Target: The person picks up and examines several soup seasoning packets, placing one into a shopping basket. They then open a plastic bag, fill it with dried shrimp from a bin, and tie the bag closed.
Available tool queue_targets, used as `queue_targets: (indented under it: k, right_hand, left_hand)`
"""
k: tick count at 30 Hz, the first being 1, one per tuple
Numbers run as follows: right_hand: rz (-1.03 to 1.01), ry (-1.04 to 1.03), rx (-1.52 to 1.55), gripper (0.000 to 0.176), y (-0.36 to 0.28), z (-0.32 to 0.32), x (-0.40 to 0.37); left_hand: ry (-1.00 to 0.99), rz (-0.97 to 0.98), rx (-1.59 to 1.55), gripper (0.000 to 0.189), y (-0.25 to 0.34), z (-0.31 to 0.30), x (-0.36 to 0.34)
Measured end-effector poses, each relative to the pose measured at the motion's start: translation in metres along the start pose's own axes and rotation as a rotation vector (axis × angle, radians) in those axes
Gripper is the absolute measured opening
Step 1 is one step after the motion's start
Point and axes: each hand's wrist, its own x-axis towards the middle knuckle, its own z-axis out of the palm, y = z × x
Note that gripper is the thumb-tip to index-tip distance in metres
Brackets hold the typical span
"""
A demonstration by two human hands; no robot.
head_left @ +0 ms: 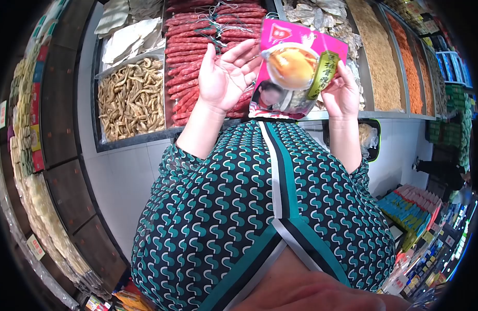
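A bright pink food packet (290, 67), printed with a bowl of soup and a green label with dark lettering, is held up in front of me. My right hand (345, 96) grips it by the right edge, with the fingers partly behind it. On the other side, my left hand (226, 78) is open, palm up and fingers spread, its fingertips right at the packet's left edge. Strings of red sausages (189, 67) lie in a bin behind my left hand.
Left of the sausages is a bin of small, curled dried goods (131, 98), with pale flat pieces (132, 41) above. Bins of light brown shreds (377, 57) and orange shreds (406, 67) stand at right. Packaged goods line the left shelf (47, 207). Colourful packets (410, 207) are stacked at lower right.
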Motion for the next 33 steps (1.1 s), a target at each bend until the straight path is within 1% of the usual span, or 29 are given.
queue_targets:
  k: [1, 2, 3, 5, 10, 12, 13, 15, 16, 17, 19, 20, 21, 23, 24, 26, 27, 29, 30, 31, 33]
  right_hand:
    - [0.006, 0.051, 0.045, 0.014, -0.005, -0.006, 0.003]
    - [-0.01, 0.137, 0.071, 0.017, -0.01, -0.013, 0.008]
    - [-0.014, 0.115, 0.087, 0.019, -0.016, -0.017, 0.01]
    - [-0.039, 0.137, 0.074, 0.02, -0.026, -0.023, 0.012]
    - [-0.112, 0.187, 0.065, 0.028, -0.035, -0.031, 0.014]
    - [-0.101, 0.159, 0.055, 0.029, -0.035, -0.029, 0.012]
    - [-0.103, 0.161, 0.055, 0.029, -0.034, -0.029, 0.012]
    - [-0.01, 0.098, 0.065, 0.029, -0.033, -0.028, 0.011]
    - [0.037, 0.039, 0.094, 0.029, -0.032, -0.025, 0.009]
    - [0.065, 0.051, 0.118, 0.028, -0.029, -0.019, 0.01]
    - [0.178, -0.044, 0.266, 0.027, -0.027, -0.021, 0.012]
    - [0.162, 0.03, 0.201, 0.025, -0.024, -0.008, 0.01]
    - [0.194, 0.035, 0.224, 0.026, -0.022, -0.005, 0.011]
    - [0.201, 0.098, 0.189, 0.028, -0.018, -0.005, 0.017]
    - [0.2, 0.101, 0.19, 0.028, -0.017, -0.007, 0.018]
    - [0.097, -0.005, 0.028, 0.03, -0.016, -0.012, 0.019]
    - [0.099, -0.004, 0.028, 0.03, -0.015, -0.017, 0.019]
    - [0.195, -0.064, -0.226, 0.032, -0.01, -0.032, 0.02]
    - [0.215, -0.11, -0.328, 0.033, -0.002, -0.031, 0.013]
    - [0.276, -0.07, -0.393, 0.031, 0.004, -0.043, 0.007]
    - [0.377, -0.139, -0.669, 0.028, 0.015, -0.044, -0.003]
  left_hand:
    - [0.081, -0.008, -0.073, 0.07, -0.001, 0.006, -0.003]
    - [0.121, -0.004, -0.096, 0.072, -0.001, 0.01, -0.003]
    - [0.122, 0.0, -0.095, 0.072, 0.0, 0.007, -0.004]
    - [0.084, -0.012, -0.189, 0.069, 0.001, -0.001, -0.006]
    - [0.041, -0.018, -0.266, 0.068, 0.002, -0.007, -0.007]
    - [0.085, -0.028, -0.145, 0.067, 0.002, -0.005, -0.005]
    - [0.085, -0.032, -0.145, 0.067, 0.002, -0.005, -0.003]
    - [0.227, -0.025, 0.474, 0.066, -0.004, -0.008, 0.001]
    - [0.261, 0.017, 0.8, 0.061, -0.01, -0.01, 0.001]
    - [0.234, 0.06, 0.888, 0.041, -0.015, -0.015, 0.002]
    - [0.167, -0.047, 0.922, 0.029, -0.023, -0.02, 0.0]
    - [0.149, -0.053, 1.024, 0.02, -0.027, -0.02, 0.0]
    - [0.116, -0.098, 0.914, 0.017, -0.033, -0.015, -0.003]
    - [0.149, -0.012, 0.924, 0.013, -0.045, -0.015, -0.002]
    - [0.148, -0.015, 0.923, 0.013, -0.046, -0.02, -0.002]
    - [0.228, 0.123, 0.95, 0.009, -0.045, -0.027, 0.002]
    - [0.215, 0.161, 0.958, 0.008, -0.041, -0.027, 0.002]
    - [0.267, 0.234, 0.902, 0.009, -0.039, -0.021, 0.001]
    - [0.289, 0.269, 0.903, 0.01, -0.038, -0.027, 0.003]
    - [0.291, 0.271, 0.901, 0.01, -0.037, -0.032, 0.003]
    - [0.339, 0.318, 0.901, 0.01, -0.035, -0.035, 0.003]
